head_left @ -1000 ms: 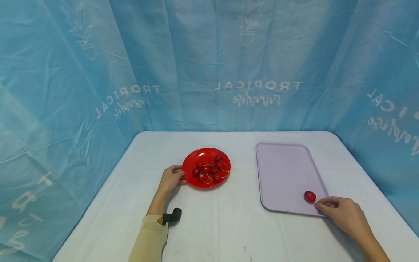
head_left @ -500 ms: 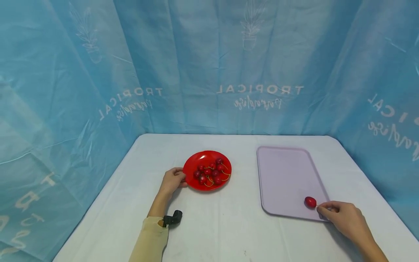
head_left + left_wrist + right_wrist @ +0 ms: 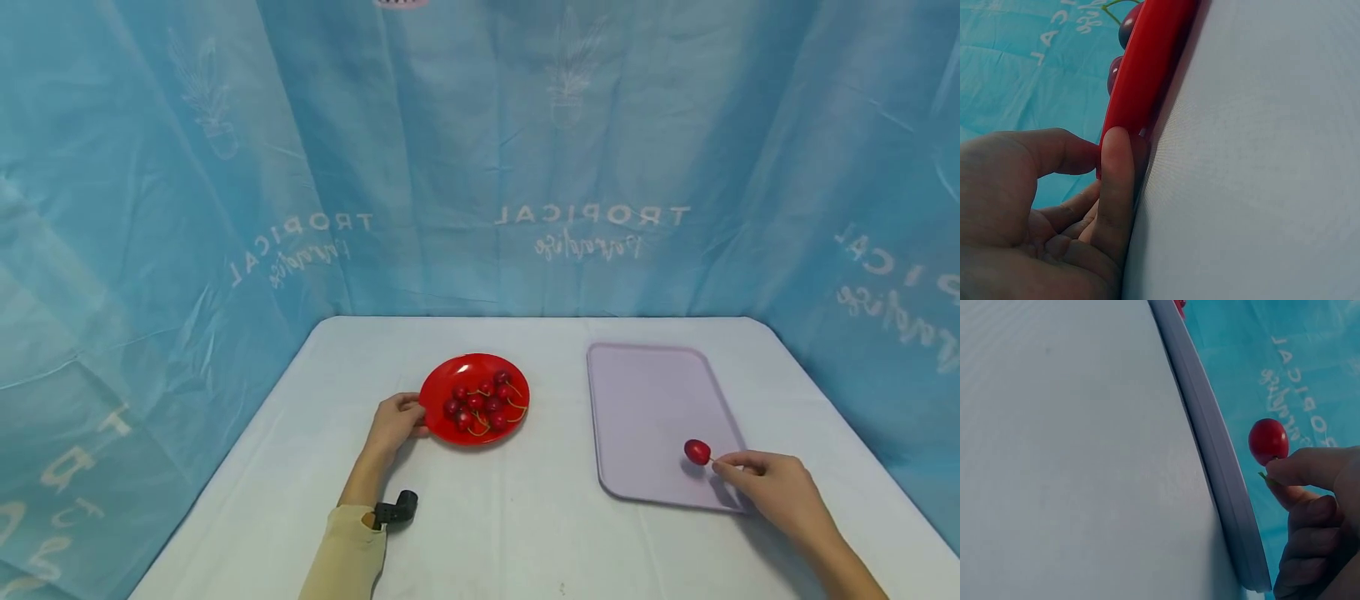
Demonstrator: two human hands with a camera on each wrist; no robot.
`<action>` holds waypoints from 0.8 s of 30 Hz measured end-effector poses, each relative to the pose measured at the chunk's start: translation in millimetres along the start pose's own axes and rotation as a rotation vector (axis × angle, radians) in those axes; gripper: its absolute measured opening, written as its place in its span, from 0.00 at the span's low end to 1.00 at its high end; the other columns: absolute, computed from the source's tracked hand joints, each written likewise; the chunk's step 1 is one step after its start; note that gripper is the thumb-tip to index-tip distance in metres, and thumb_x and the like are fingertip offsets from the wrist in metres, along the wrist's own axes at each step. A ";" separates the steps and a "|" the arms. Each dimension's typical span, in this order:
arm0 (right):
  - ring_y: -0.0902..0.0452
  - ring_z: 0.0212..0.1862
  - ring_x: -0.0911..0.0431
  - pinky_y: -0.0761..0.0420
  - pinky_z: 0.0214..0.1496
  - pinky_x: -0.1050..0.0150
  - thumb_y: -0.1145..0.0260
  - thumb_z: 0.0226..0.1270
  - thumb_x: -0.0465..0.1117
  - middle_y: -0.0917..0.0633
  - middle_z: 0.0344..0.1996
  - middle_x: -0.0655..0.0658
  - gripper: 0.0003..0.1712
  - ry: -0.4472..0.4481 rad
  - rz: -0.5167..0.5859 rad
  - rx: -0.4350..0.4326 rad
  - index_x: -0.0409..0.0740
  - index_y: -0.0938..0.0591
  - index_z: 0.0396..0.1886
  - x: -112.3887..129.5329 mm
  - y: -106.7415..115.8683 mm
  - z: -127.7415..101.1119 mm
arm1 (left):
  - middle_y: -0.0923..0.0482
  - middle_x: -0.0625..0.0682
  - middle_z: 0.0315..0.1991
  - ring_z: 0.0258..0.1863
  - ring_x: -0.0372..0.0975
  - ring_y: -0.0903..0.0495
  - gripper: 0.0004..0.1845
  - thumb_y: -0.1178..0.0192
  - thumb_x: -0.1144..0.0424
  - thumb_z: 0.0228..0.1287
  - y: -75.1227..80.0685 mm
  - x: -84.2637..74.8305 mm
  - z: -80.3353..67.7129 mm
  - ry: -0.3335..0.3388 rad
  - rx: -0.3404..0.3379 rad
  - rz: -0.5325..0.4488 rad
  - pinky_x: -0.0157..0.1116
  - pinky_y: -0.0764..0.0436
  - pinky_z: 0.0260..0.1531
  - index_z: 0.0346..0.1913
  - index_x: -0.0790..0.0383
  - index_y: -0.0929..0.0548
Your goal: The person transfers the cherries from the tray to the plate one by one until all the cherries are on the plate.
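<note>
My left hand [image 3: 394, 423] pinches the near-left rim of a round red plate [image 3: 441, 382], thumb on top and fingers underneath, as the left wrist view shows. Several dark red cherries [image 3: 476, 402] with green stems lie in the plate. On the right, my right hand [image 3: 780, 490] holds a single red cherry [image 3: 697, 452] by its stem between thumb and forefinger. That cherry is raised over the near right part of a lilac tray [image 3: 648, 400], with a shadow below it. In the right wrist view the cherry [image 3: 1268, 441] hangs beyond the tray's raised rim [image 3: 1215, 439].
A white cloth [image 3: 510, 533] covers the table under both plate and tray. Blue printed curtains [image 3: 450, 167] enclose the back and sides. A black wrist camera [image 3: 397, 508] sits on the left forearm by the beige sleeve [image 3: 345, 550].
My right hand has lifted the cherry off the tray and moved it slightly left. The left hand stays on the plate rim; the head view has tilted up a little.
</note>
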State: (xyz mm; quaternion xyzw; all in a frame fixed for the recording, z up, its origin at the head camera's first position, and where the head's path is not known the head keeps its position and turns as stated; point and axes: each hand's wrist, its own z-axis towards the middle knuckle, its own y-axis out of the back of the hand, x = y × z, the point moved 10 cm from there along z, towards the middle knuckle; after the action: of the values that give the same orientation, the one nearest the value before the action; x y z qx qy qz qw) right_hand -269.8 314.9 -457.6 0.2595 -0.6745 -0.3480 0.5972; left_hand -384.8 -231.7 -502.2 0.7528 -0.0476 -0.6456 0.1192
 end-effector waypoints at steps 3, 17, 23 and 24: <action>0.32 0.34 0.52 0.33 0.28 0.64 0.33 0.60 0.61 0.22 0.23 0.47 0.29 0.019 0.014 0.009 0.38 0.14 0.42 8.4 -5.3 4.5 | 0.20 0.59 0.42 0.28 0.42 0.18 0.20 0.46 0.66 0.64 4.0 3.9 -0.9 0.003 -0.014 -0.001 0.33 0.17 0.31 0.58 0.68 0.25; 0.27 0.40 0.49 0.28 0.35 0.61 0.35 0.61 0.60 0.15 0.36 0.44 0.27 0.069 0.044 0.039 0.40 0.13 0.42 32.6 -1.9 21.9 | 0.21 0.59 0.42 0.27 0.42 0.19 0.20 0.46 0.66 0.64 -0.7 -2.1 -1.3 0.002 -0.001 -0.005 0.34 0.17 0.31 0.58 0.68 0.26; 0.27 0.41 0.49 0.28 0.35 0.60 0.35 0.61 0.60 0.15 0.36 0.45 0.27 0.093 0.053 0.030 0.40 0.13 0.42 39.5 -4.1 33.7 | 0.20 0.58 0.42 0.27 0.41 0.19 0.20 0.46 0.66 0.64 -2.2 -0.5 1.2 0.000 -0.001 -0.002 0.34 0.17 0.31 0.58 0.67 0.25; 0.27 0.42 0.48 0.29 0.36 0.59 0.35 0.62 0.60 0.15 0.36 0.45 0.27 0.093 0.057 0.031 0.40 0.13 0.42 41.0 -5.0 35.9 | 0.20 0.58 0.42 0.27 0.42 0.19 0.20 0.46 0.66 0.64 -2.6 -0.4 1.1 -0.002 0.000 -0.002 0.34 0.17 0.31 0.58 0.67 0.26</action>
State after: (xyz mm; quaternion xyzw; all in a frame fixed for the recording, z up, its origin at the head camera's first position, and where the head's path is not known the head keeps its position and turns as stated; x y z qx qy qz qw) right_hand -311.8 286.1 -437.5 0.2655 -0.6583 -0.3079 0.6335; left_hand -386.2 -229.3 -502.6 0.7521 -0.0470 -0.6466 0.1187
